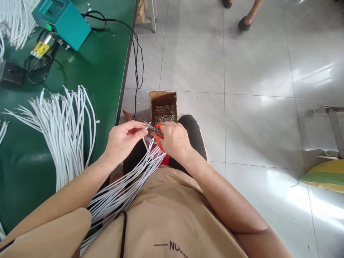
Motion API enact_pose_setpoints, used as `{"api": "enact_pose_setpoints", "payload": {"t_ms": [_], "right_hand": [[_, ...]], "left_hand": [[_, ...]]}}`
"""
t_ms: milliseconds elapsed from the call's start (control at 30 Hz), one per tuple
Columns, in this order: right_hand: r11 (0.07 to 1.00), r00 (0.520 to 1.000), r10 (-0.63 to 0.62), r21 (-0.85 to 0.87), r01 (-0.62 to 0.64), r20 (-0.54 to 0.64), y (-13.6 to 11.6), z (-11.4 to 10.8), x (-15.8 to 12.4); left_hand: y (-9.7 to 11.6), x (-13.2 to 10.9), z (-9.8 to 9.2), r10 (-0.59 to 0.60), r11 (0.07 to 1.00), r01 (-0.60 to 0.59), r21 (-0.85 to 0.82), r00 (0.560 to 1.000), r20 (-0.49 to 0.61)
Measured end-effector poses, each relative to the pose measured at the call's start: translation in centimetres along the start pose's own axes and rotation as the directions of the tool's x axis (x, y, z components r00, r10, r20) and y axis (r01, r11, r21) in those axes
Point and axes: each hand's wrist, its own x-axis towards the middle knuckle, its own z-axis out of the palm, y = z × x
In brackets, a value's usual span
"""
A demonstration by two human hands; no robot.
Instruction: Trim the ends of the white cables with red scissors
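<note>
My left hand (126, 138) pinches the end of a white cable (145, 142) between thumb and fingertips. Red-handled cutting pliers (158, 143) are gripped in my right hand (174, 138), their jaws at the cable end by my left fingertips. Whether the jaws are closed on it is too small to tell. A loose bundle of white cables (129, 182) runs across my lap, below both hands. Under the hands on the floor, an open cardboard box (152, 102) holds many tiny metallic scraps (165, 111).
At left, the green table (107, 64) carries a large bunch of white cables (61, 136), a teal device (63, 21) and a black block (11, 73). Black cords (136, 53) hang over its edge. Scraps dot the floor. Another person's feet (244, 23) stand at the top; a yellow-green sack (325, 175) lies right.
</note>
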Motion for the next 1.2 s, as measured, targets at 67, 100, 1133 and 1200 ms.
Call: {"api": "enact_pose_setpoints", "payload": {"t_ms": [67,100,1133,1200], "right_hand": [[0.995,1.000,0.013,0.100,-0.014,0.007,0.2,0.1,0.1],[0.983,1.000,0.026,0.184,-0.028,0.009,0.3,0.0,0.2],[0.157,0.904,0.423,0.978,-0.139,0.060,-0.7,-1.1,1.6],[0.187,0.907,0.419,0.973,-0.132,0.043,-0.5,-1.3,1.4]], "left_hand": [[-0.2,0.1,0.1,0.001,1.000,-0.001,-0.008,1.000,-0.007],[-0.3,0.1,0.1,-0.006,1.000,0.005,-0.019,1.000,-0.012],[0.4,0.6,-0.1,-0.102,0.843,0.261,-0.471,0.936,0.337],[0.1,0.7,0.0,-0.090,0.869,0.213,-0.446,0.956,0.280]]}}
